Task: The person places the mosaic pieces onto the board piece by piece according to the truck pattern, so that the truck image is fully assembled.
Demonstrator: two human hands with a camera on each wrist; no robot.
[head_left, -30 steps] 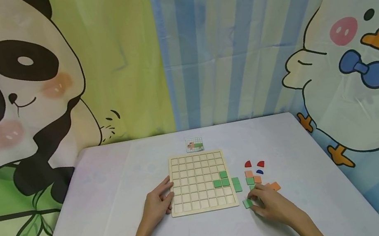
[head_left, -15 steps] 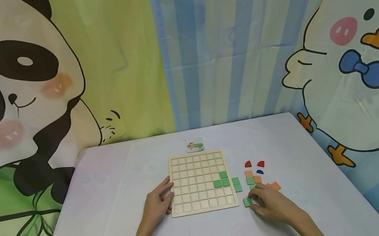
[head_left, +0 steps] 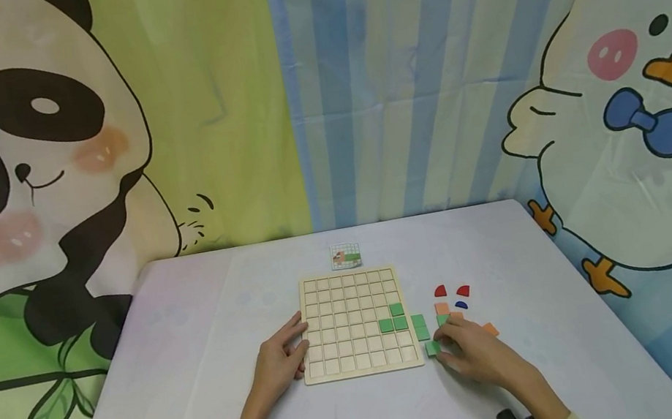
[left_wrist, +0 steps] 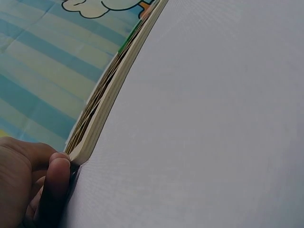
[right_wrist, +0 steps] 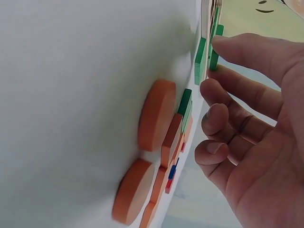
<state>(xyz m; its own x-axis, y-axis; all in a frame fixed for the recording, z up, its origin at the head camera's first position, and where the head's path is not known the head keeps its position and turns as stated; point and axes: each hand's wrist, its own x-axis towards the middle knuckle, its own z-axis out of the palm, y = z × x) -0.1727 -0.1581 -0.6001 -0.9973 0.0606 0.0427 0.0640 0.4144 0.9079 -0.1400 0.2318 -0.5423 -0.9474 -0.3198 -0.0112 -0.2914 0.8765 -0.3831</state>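
Note:
A wooden grid board (head_left: 362,367) lies on the white table, with several green square tiles (head_left: 386,325) set in its cells on the right side. My left hand (head_left: 276,362) holds the board's left edge; in the left wrist view its thumb and finger meet at the board's corner (left_wrist: 85,149). My right hand (head_left: 474,349) pinches a green square tile (right_wrist: 217,47) between thumb and index finger, close to the board's lower right corner. The other fingers of that hand are loosely curled. Beside the board's right edge lie more green tiles (head_left: 420,327).
Loose pieces lie right of the board: orange squares (head_left: 489,329), red quarter-circles (head_left: 439,291) and a blue half-circle (head_left: 461,305). Two orange rounded pieces (right_wrist: 157,115) show in the right wrist view. Behind the board sits a small picture card (head_left: 345,256) with a grid pattern.
My right hand has shifted slightly left and away from me, with the pinched green tile now lifted nearer the board's edge. The left hand and board have stayed in place.

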